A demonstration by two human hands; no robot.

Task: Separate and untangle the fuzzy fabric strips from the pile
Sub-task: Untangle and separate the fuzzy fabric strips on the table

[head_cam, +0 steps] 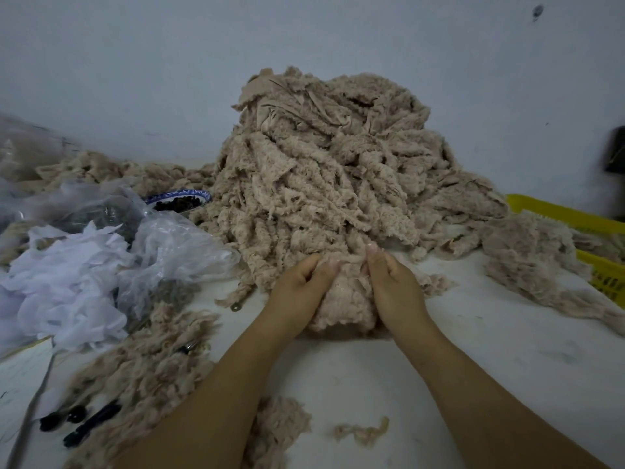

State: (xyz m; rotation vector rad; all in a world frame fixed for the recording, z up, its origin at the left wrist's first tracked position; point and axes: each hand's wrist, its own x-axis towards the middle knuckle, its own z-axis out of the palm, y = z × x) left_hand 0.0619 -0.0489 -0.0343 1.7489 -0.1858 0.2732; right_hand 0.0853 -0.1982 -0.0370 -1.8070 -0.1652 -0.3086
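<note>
Hands, L [301, 286] & R [392, 286], pinch fuzzy beige strip [341, 301].

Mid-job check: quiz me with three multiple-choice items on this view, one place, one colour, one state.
1. Where is the yellow basket relative to the strip pile? A left B right C on top
2. The bowl rim is: A red B green C blue and white
3. The left hand and right hand: A both grip a fuzzy clump B both flat, empty C only one grips

Answers: B, the basket lies at the right edge; C, the patterned rim shows blue and white; A, fingers of both curl into the clump at the pile's foot.
</note>
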